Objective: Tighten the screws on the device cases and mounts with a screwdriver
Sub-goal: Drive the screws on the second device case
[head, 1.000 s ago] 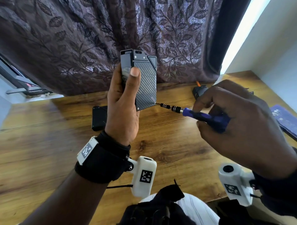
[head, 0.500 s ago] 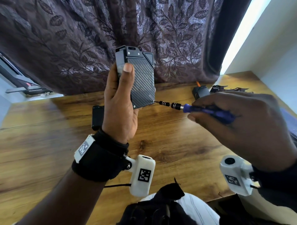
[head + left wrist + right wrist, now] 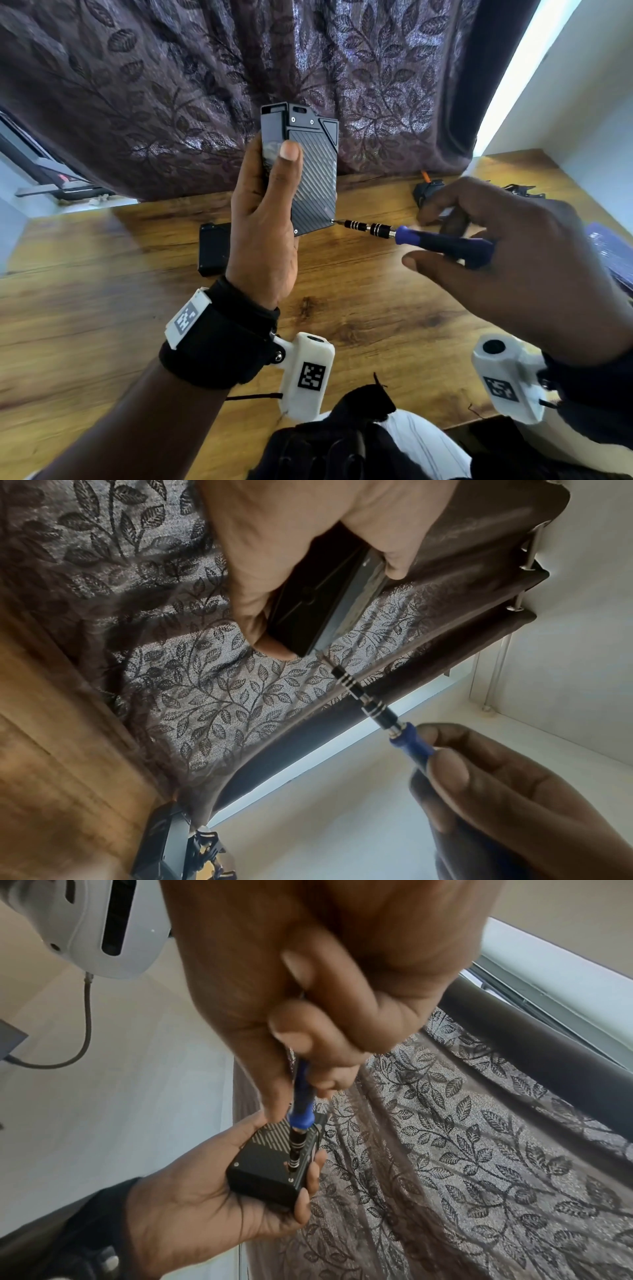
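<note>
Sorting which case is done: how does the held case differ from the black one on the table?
The held case stands upright in the left hand, screwdriver at its corner; the table case lies flat, untouched. The held case shows a ribbed face; the other looks plain. Both are black.

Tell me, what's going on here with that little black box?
A person is tightening screws on a black device case. The left hand holds the case upright above a wooden table. The right hand grips a blue-handled screwdriver, its tip set at the case's lower corner screw. Another black case lies on the table behind.
</note>
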`<control>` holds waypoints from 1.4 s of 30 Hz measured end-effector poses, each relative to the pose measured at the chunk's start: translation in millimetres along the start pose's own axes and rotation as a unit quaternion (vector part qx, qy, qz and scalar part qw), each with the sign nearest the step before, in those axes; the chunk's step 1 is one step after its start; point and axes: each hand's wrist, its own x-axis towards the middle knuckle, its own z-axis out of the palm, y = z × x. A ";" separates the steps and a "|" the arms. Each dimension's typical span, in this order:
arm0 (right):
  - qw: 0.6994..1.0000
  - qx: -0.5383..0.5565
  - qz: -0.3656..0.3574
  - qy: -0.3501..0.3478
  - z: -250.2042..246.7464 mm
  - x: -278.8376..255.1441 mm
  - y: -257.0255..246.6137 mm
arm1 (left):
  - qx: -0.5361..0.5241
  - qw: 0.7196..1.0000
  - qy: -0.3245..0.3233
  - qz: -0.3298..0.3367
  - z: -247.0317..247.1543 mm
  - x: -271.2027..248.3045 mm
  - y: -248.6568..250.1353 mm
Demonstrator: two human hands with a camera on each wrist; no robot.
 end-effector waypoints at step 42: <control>1.000 0.013 0.003 -0.019 0.5 -4.8 3.4 | 0.010 1.000 -0.013 0.022 0.4 0.0 -1.9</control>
